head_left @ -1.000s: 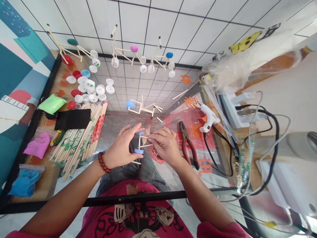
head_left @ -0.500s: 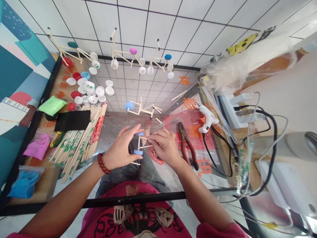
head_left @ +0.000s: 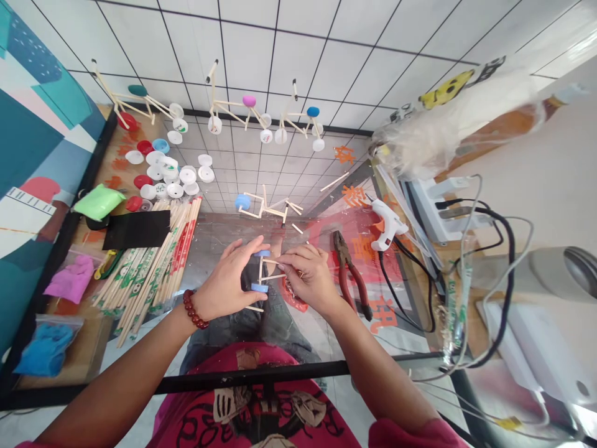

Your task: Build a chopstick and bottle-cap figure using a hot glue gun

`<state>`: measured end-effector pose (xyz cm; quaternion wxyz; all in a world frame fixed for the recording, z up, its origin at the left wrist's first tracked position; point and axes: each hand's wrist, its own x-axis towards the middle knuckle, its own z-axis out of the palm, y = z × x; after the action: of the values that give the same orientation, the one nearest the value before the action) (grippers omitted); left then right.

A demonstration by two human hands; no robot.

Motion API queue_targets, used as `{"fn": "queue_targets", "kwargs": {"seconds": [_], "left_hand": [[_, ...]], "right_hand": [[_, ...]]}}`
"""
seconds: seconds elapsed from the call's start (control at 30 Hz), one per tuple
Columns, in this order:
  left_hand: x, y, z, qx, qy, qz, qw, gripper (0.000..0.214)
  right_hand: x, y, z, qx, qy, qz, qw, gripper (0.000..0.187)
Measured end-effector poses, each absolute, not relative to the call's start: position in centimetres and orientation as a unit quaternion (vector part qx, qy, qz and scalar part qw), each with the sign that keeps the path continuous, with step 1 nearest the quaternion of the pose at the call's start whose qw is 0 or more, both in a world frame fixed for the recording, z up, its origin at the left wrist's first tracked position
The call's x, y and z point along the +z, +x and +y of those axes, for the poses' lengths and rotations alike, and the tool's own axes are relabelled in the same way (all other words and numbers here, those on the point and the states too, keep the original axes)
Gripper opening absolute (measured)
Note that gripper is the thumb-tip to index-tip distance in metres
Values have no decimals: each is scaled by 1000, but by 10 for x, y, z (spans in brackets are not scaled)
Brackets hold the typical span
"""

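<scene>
My left hand (head_left: 226,280), with a beaded bracelet on the wrist, spans a small wheel piece between thumb and fingers. Two blue bottle caps (head_left: 259,287) sit at the ends of a short stick axle on that piece. Two thin wooden sticks (head_left: 270,277) run from the axle towards my right hand (head_left: 308,277), whose thumb and fingers pinch their far ends. Just beyond my hands, a partly built stick frame (head_left: 264,208) with one blue cap (head_left: 242,201) lies on the glass table. A short cut stick (head_left: 254,309) lies beneath my left thumb.
Pliers (head_left: 349,274) and a white hot glue gun (head_left: 388,225) with its cable lie to the right. At left are bundled chopsticks (head_left: 149,274), loose bottle caps (head_left: 168,171), a black sheet (head_left: 137,229) and clay bags (head_left: 49,345). Stick tricycles (head_left: 228,102) stand along the back.
The view has shifted very slightly. Both hands keep the same hold on the wheel piece, and nothing on the table has visibly moved.
</scene>
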<state>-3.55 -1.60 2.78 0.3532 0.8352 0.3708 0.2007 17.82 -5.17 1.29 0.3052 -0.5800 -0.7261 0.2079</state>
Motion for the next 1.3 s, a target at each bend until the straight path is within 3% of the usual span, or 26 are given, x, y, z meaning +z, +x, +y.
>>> {"fn": "queue_targets", "kwargs": {"seconds": [0.3,0.6,1.3], "left_hand": [[27,-36,-15,204,836,369,351,111],[26,-37,-15,206,836,368,352,110],[29,-36,-15,197,833,374,358,107]], "right_hand": [[22,183,-59,177,-548,-736,357,13],[16,178,-67,146,-501,-797,304,14],[17,176,-65,196,-522,-772,306,17]]}}
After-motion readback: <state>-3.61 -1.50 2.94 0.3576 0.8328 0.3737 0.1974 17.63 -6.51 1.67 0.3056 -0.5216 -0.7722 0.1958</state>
